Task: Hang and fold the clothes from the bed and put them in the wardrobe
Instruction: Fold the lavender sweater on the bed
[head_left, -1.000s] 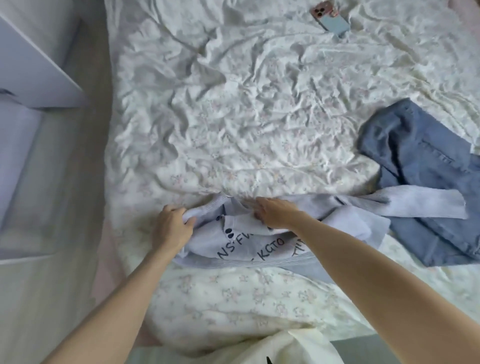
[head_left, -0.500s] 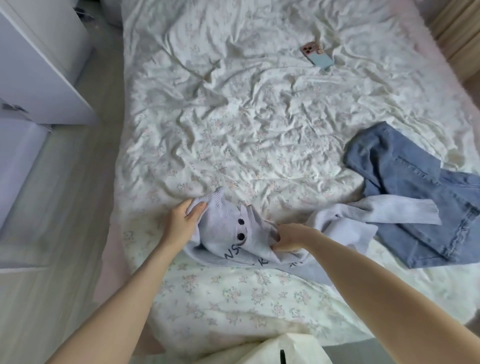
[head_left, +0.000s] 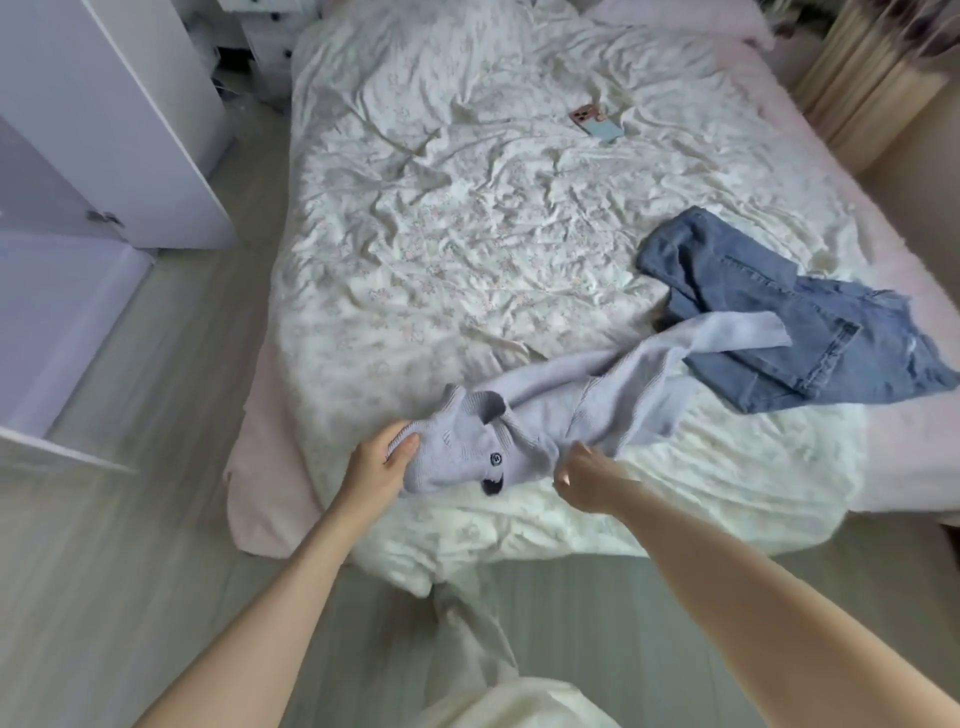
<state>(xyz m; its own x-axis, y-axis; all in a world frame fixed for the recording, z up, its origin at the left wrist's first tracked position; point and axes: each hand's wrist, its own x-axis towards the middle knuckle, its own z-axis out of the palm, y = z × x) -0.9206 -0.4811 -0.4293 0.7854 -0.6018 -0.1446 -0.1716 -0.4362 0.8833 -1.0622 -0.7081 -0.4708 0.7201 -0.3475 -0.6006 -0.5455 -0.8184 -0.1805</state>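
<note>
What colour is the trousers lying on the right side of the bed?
The jeans are a faded blue denim, seen clearly in the head view.

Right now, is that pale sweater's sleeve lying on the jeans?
Touching. The head view shows the sweater sleeve draped across the jeans, overlapping the denim with no sheet between.

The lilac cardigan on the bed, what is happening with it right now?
A person stands at the foot of the bed and grips the lilac cardigan near its collar with both hands: the left hand holds one edge, the right hand pinches the other. One sleeve trails over the blue jeans, which lie unfolded on the sheet. A phone lies farther up the bed. Nothing is folded yet.
</note>
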